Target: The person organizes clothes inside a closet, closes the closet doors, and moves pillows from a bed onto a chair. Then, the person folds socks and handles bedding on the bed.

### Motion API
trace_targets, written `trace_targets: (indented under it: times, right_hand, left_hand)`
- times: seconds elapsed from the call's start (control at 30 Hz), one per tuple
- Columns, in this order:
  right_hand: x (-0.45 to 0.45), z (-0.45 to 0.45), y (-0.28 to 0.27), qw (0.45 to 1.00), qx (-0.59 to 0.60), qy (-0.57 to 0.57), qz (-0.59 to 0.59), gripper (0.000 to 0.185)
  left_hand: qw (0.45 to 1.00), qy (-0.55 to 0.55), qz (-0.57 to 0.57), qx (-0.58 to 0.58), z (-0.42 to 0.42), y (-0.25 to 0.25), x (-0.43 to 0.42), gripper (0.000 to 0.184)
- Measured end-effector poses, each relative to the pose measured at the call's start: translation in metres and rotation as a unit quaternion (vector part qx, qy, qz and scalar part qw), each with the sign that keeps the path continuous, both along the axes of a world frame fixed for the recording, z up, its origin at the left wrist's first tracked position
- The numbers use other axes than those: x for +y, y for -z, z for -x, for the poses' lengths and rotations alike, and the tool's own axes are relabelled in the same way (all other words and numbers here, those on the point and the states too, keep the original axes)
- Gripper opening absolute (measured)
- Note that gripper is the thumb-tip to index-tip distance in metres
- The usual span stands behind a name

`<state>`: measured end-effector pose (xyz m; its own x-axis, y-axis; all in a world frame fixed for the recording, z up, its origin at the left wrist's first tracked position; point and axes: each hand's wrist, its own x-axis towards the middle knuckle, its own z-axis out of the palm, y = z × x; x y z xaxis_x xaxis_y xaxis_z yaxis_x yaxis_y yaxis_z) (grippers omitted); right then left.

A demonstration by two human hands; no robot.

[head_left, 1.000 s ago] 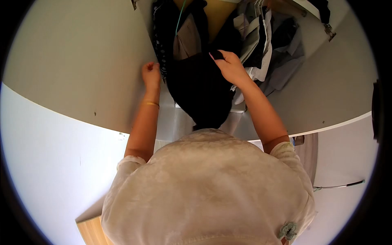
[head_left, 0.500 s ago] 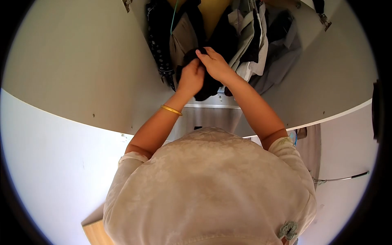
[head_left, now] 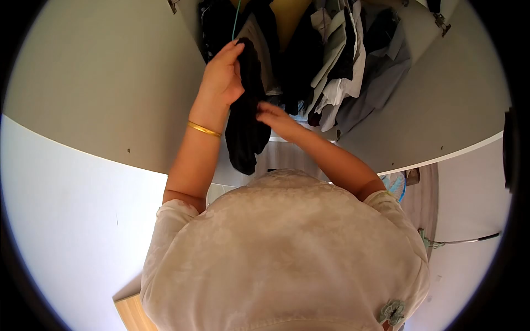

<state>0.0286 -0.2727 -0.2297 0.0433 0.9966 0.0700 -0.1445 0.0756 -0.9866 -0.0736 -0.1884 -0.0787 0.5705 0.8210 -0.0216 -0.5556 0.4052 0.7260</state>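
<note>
A black garment hangs lengthwise in front of the open wardrobe, its lower end above the floor. My left hand is closed on its upper left edge, thumb and fingers near the top. Just above the fingertips runs a thin teal wire, like part of a hanger. At the garment's right side is my right hand, fingers stretched out and slightly apart, their tips against the cloth. Behind the hands hang a grey-brown garment and a dark garment.
White and pale grey clothes hang to the right, beside grey clothing. Wardrobe doors stand open on the left and right. A mop-like tool with a long handle is at the far right, near a blue round object.
The black garment, bunched between both hands before, now hangs stretched out. My left hand moved up and left with it; my right hand moved down and apart from the left.
</note>
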Motion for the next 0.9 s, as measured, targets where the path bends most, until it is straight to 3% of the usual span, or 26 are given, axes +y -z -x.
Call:
trace_targets:
  times: [0.03,0.07,0.13,0.23,0.3,0.37,0.47,0.57,0.7,0.8,0.9]
  right_hand:
    - [0.0,0.003,0.011,0.999,-0.04,0.006,0.029,0.022]
    - [0.0,0.002,0.007,0.98,-0.189,-0.05,0.03,0.021]
    - [-0.004,-0.008,-0.001,0.868,-0.472,-0.155,0.027,0.019]
    - [0.004,-0.029,0.005,0.693,-0.687,-0.096,-0.196,0.022]
    - [0.001,-0.043,-0.043,0.661,-0.736,-0.148,-0.018,0.026]
    - [0.01,-0.07,-0.068,0.675,-0.734,-0.071,0.02,0.028]
    - [0.014,-0.089,-0.126,0.683,-0.724,0.044,-0.091,0.025]
    - [0.007,-0.08,-0.171,0.693,-0.681,0.133,-0.195,0.022]
    - [0.012,-0.086,-0.162,0.673,-0.693,0.15,-0.21,0.021]
    - [0.023,-0.109,-0.124,0.566,-0.816,0.104,-0.06,0.025]
    - [0.031,-0.119,-0.114,0.634,-0.765,0.109,-0.018,0.024]
  left_hand:
    - [1.0,-0.003,-0.013,0.002,0.003,-0.009,-0.003,0.021]
    - [1.0,-0.006,-0.026,0.004,0.007,-0.018,-0.004,0.021]
    - [0.997,-0.05,-0.046,0.033,0.012,-0.027,-0.007,0.018]
    - [0.983,-0.142,-0.105,0.054,0.027,-0.025,0.003,0.015]
    - [0.951,-0.195,-0.196,0.139,0.046,0.0,0.038,0.012]
    - [0.889,-0.274,-0.268,0.249,0.061,0.022,0.059,0.013]
    - [0.835,-0.334,-0.263,0.349,0.062,0.07,0.078,0.013]
    - [0.817,-0.327,-0.217,0.423,0.061,0.079,0.078,0.014]
    - [0.798,-0.391,-0.283,0.36,0.065,0.092,0.096,0.016]
    - [0.863,-0.315,-0.234,0.317,0.057,0.07,0.081,0.017]
    - [0.872,-0.235,-0.238,0.357,0.045,0.051,0.064,0.016]
